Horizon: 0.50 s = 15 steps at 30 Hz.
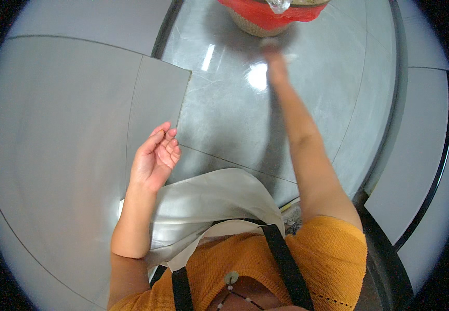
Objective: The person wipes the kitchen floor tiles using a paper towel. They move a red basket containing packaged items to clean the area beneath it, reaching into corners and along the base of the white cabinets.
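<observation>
My left hand (156, 155) is raised palm up in front of the grey cabinet panel (154, 93), its fingers loosely curled with nothing visible in them. Stretched far forward, my right hand (275, 64) is over the tiled floor just short of a woven basket (261, 29). Motion blur hides its fingers; a pale patch shows at their tips, and I cannot tell whether it is held. A red plastic bag (279, 15) lines the basket and folds over its rim. Clear crumpled plastic (279, 5) hangs at the rim, and the top of the basket is cut off.
A white apron (216, 194) with black straps covers my lap. To the left, the panel's corner (189, 72) juts over the grey floor (224, 112). Grey cabinet fronts (415, 144) line the right side, with a dark rounded seat edge (384, 241) close beside me.
</observation>
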Available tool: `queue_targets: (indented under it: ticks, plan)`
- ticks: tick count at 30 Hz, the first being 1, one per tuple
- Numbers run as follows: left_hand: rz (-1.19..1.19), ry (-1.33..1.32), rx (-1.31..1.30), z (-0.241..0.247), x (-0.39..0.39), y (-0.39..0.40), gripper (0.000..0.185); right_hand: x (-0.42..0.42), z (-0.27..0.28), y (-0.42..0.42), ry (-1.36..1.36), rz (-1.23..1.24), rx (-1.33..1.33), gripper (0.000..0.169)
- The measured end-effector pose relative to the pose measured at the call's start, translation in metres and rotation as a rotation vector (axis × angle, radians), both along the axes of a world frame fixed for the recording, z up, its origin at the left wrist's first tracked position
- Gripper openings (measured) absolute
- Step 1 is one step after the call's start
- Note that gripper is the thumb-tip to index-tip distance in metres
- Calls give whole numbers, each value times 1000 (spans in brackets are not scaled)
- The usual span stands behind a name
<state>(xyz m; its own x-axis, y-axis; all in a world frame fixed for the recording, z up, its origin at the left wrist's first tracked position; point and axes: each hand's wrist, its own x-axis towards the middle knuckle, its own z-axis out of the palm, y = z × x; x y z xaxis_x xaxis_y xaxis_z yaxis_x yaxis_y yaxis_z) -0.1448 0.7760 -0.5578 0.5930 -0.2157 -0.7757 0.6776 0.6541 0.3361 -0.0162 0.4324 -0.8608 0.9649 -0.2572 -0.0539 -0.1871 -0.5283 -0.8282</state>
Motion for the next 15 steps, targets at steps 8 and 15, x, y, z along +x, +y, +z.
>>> queue_targets:
  ticks: [8,15]
  plan:
    - [-18,-67,17,1,-2,-1,19,-138,9,-202,198,-307,-765,55]
    - [-97,-84,-6,-1,3,3,19,-102,79,-159,-132,-314,-596,11]
